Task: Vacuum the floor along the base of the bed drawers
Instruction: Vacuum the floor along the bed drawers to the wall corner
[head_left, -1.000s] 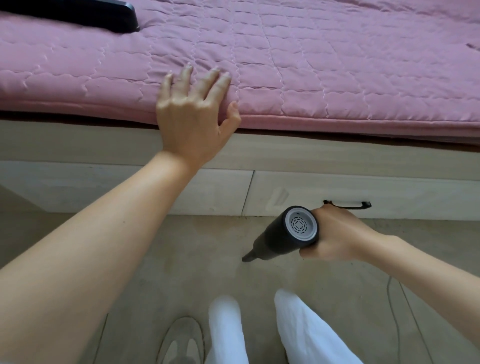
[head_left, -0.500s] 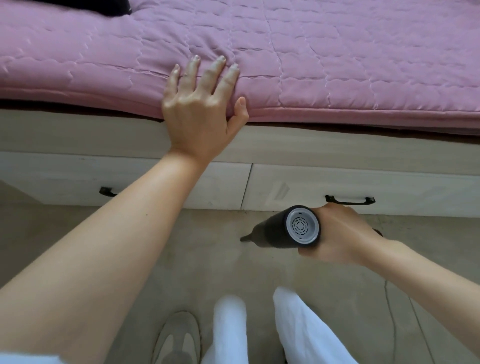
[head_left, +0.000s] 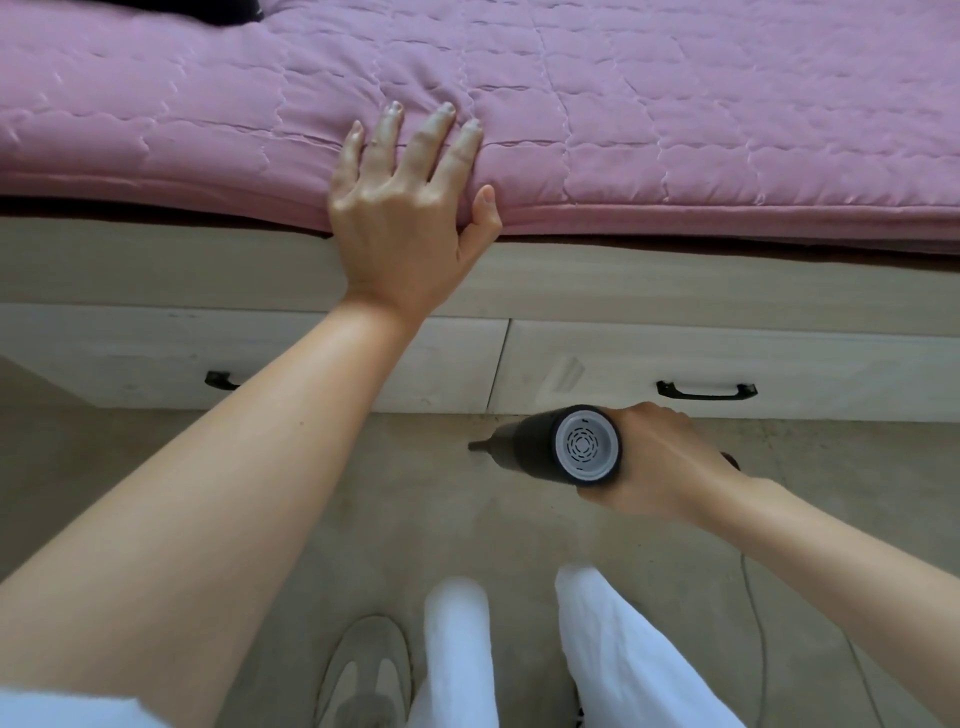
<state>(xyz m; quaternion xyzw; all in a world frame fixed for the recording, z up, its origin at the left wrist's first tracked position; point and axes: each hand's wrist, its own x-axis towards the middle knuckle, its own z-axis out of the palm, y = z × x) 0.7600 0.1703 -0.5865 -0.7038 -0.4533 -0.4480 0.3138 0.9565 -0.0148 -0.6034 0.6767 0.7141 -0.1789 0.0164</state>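
Note:
My right hand (head_left: 660, 460) grips a black handheld vacuum (head_left: 550, 449) with a grey vented rear cap. Its narrow nozzle points left, low over the beige floor (head_left: 363, 519), just in front of the seam between the two pale wooden bed drawers (head_left: 597, 364). My left hand (head_left: 405, 208) rests flat, fingers spread, on the edge of the pink quilted mattress (head_left: 675, 130) above the drawers. The right drawer has a black handle (head_left: 706, 391); the left drawer's handle (head_left: 221, 379) is partly hidden behind my left forearm.
A thin cable (head_left: 753, 623) trails across the floor at lower right. My white trouser legs (head_left: 613, 649) and a grey shoe (head_left: 363, 670) fill the bottom centre. A dark object (head_left: 218, 10) lies on the mattress at the top left.
The vacuum has swung so its nozzle points left and sits closer to the drawer base. My left hand has settled further onto the mattress edge. The view has shifted left, showing the left drawer handle.

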